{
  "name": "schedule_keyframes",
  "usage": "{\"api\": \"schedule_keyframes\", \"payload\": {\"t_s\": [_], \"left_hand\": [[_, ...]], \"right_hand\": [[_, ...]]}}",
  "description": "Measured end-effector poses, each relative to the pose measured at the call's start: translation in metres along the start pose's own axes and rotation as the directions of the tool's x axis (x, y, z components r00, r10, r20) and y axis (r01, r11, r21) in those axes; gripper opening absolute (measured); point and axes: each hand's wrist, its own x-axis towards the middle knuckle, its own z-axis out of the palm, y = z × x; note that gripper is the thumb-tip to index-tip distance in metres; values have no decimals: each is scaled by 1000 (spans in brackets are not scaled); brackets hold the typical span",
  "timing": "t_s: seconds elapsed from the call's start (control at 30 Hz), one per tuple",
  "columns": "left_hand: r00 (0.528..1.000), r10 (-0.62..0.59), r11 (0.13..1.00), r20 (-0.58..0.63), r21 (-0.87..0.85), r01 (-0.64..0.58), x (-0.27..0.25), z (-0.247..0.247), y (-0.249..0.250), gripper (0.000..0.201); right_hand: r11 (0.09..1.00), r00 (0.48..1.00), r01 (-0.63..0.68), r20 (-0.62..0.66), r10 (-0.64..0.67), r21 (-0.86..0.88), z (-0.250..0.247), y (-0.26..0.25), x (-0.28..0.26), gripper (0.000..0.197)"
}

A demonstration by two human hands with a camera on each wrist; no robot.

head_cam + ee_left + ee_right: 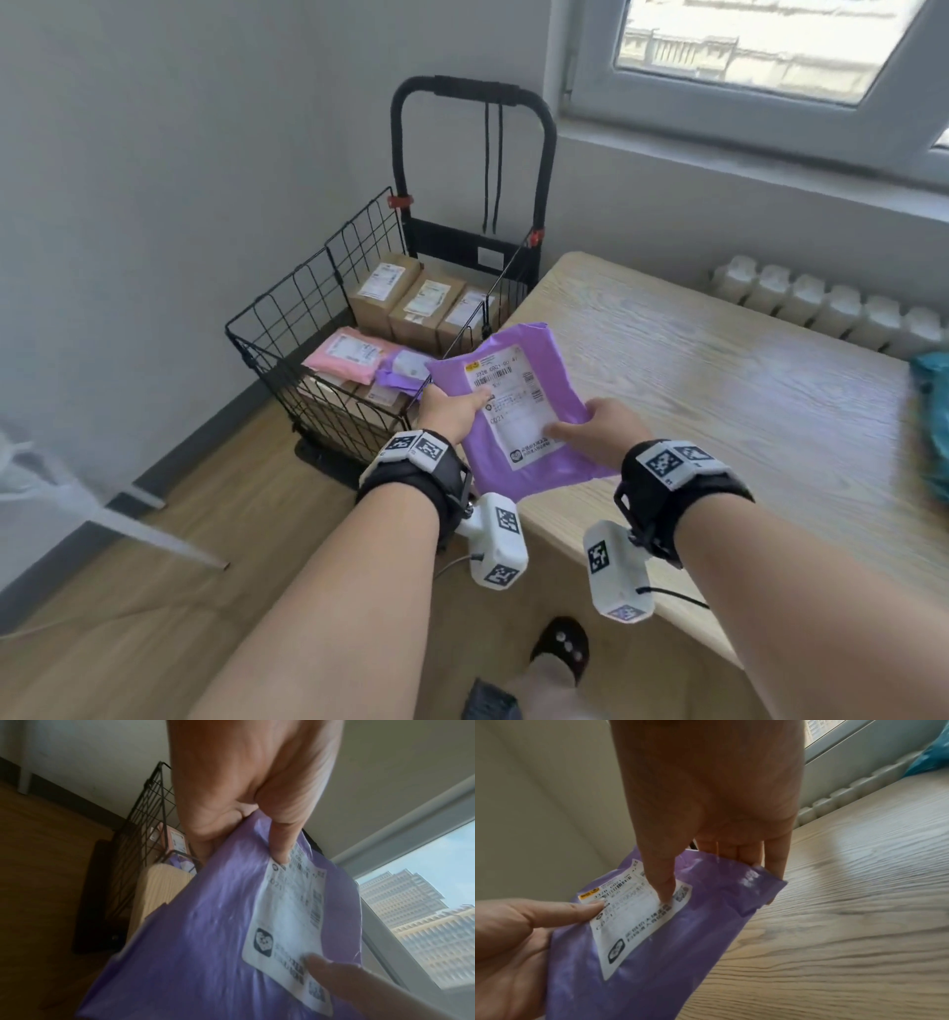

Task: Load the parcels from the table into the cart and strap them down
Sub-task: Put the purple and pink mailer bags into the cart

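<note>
Both hands hold a flat purple mailer (518,370) (205,923) (654,953) with a white shipping label, in the air over the table's left corner. My left hand (454,408) (246,811) pinches its left edge, thumb on the label. My right hand (598,424) (706,821) pinches the right edge, thumb on top and fingers underneath. The black wire cart (287,318) stands on the floor just beyond, holding three brown boxes (421,308), a pink mailer (346,354) and a small purple mailer (405,367). Two black straps (493,169) hang from the cart handle.
The wooden table (719,390) runs to the right under the window; a teal bag (932,411) lies at its far right edge. A white radiator (821,303) sits behind the table. The wall is close behind and left of the cart. A slippered foot (562,645) stands below.
</note>
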Motion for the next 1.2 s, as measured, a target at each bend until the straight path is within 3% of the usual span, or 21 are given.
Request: {"api": "schedule_keyframes", "payload": {"t_s": [0.2, 0.37, 0.57, 0.8, 1.0, 1.1, 1.2], "left_hand": [[999, -20, 999, -49, -31, 19, 43, -30, 5, 98], [993, -52, 998, -103, -26, 50, 100, -52, 29, 94], [971, -129, 988, -200, -113, 108, 157, -53, 56, 100], [925, -212, 965, -314, -218, 147, 203, -75, 76, 95], [898, -297, 936, -325, -286, 206, 225, -94, 86, 87], [904, -309, 931, -296, -288, 223, 235, -96, 98, 89], [913, -295, 931, -283, -301, 208, 252, -104, 103, 94]], "right_hand": [[996, 998, 41, 53, -37, -74, 14, -40, 41, 24], [992, 995, 95, 45, -92, -82, 26, -85, 90, 22], [997, 997, 65, 53, -63, -42, 23, -116, 157, 32], [989, 997, -26, 76, 15, 143, 41, -137, 217, 56], [841, 963, -220, 250, 105, 494, 62, -166, 243, 66], [781, 951, -267, 287, 117, 565, 70, -182, 259, 71], [799, 960, -257, 238, 147, 543, 80, -197, 274, 70]]}}
